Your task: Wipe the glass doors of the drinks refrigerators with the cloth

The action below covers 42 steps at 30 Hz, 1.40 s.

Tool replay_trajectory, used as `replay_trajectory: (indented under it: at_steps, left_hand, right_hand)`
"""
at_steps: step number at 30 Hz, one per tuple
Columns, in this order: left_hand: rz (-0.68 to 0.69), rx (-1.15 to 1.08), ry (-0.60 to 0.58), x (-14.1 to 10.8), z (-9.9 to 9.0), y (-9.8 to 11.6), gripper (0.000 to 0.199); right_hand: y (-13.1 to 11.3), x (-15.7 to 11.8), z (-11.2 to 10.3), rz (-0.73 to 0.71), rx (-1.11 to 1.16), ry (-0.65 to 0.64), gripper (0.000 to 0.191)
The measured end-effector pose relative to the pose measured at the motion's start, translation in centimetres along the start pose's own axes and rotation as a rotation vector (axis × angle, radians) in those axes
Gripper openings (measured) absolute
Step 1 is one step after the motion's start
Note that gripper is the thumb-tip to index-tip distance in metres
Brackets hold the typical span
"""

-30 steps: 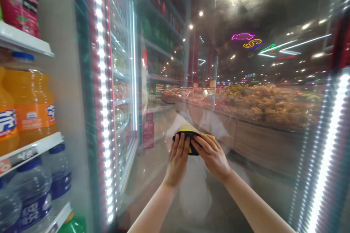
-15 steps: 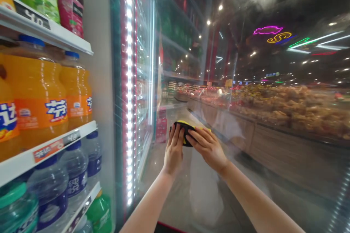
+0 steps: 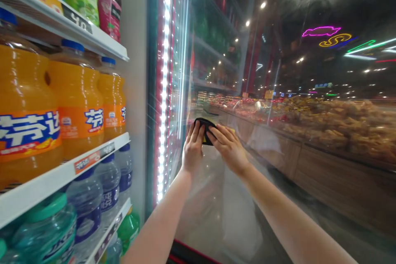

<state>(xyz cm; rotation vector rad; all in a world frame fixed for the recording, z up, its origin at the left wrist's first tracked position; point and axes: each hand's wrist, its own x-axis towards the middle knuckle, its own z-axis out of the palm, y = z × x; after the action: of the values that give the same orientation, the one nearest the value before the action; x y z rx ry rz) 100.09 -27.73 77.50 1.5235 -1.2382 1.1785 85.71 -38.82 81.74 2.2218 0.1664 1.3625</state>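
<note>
Both of my hands are pressed up against a glass door pane [image 3: 222, 198]. Between them and the glass is a flat black-and-yellow cloth [image 3: 209, 139]. My left hand [image 3: 192, 152] has its fingers laid over the cloth's black left part. From the other side, my right hand [image 3: 230, 148] covers the right part, its fingertips close to those of the left; a bit of yellow shows beside it. The cloth's far face is hidden.
At left, white cooler shelves [image 3: 105, 154] hold orange soda bottles [image 3: 82, 95], clear water bottles [image 3: 108, 181] and other drinks. A bright LED strip [image 3: 163, 90] runs down the door edge. Beyond the glass stands a wooden display counter [image 3: 324, 173] heaped with goods.
Both hands have slid up the glass with the cloth. My view has turned left, so more of the shelves and orange bottles shows.
</note>
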Motion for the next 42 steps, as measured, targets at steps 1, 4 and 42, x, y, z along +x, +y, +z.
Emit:
replay_trajectory:
  at_steps: [1, 4, 42]
  left_hand:
    - [-0.028, 0.009, 0.007, -1.6, 0.0, -0.2, 0.077]
    - [-0.076, 0.038, 0.006, -6.3, 1.1, 0.9, 0.084]
    - [-0.3, 0.197, 0.046, -6.1, -2.2, -6.2, 0.065]
  right_hand:
    - [-0.7, -0.4, 0.5, -0.041, 0.005, -0.023, 0.04]
    - [-1.4, -2.7, 0.4, -0.182, 0.017, -0.065, 0.037]
    - [-7.0, 7.5, 6.8, -0.175, 0.165, -0.135, 0.03]
